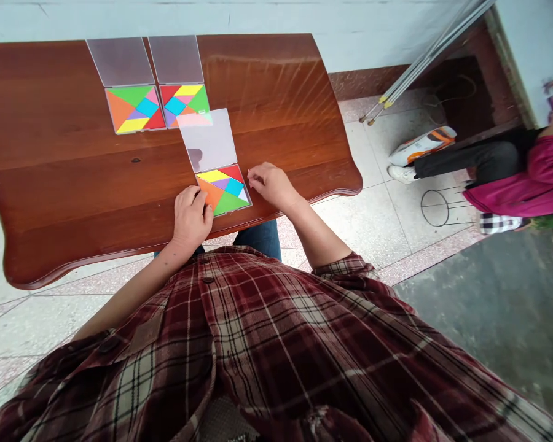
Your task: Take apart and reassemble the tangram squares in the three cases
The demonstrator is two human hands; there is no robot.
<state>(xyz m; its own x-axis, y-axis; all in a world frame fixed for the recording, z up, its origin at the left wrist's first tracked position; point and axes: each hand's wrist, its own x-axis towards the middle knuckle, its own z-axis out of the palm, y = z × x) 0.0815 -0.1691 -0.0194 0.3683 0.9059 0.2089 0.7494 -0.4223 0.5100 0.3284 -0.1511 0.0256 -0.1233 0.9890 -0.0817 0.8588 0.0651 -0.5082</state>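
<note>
On the table's near edge lies an open tangram case (pixel 223 190), with yellow, red, purple, blue, orange and green pieces in its tray. A pale gap shows at the tray's lower right. My left hand (pixel 191 215) grips the case's left side, fingers curled over the orange piece. Just off the right side, my right hand (pixel 271 186) is closed in a pinch, with a small pinkish tangram piece (pixel 249 174) barely showing at the fingertips. The clear lid (pixel 209 140) is folded back, its top overlapping another case.
Two more open tangram cases, a left one (pixel 136 109) and a right one (pixel 184 104), lie farther back on the brown wooden table (pixel 74 202). Crutches (pixel 410 77) lean at the wall. A seated person (pixel 511 159) is at right, near a white bag (pixel 424 144).
</note>
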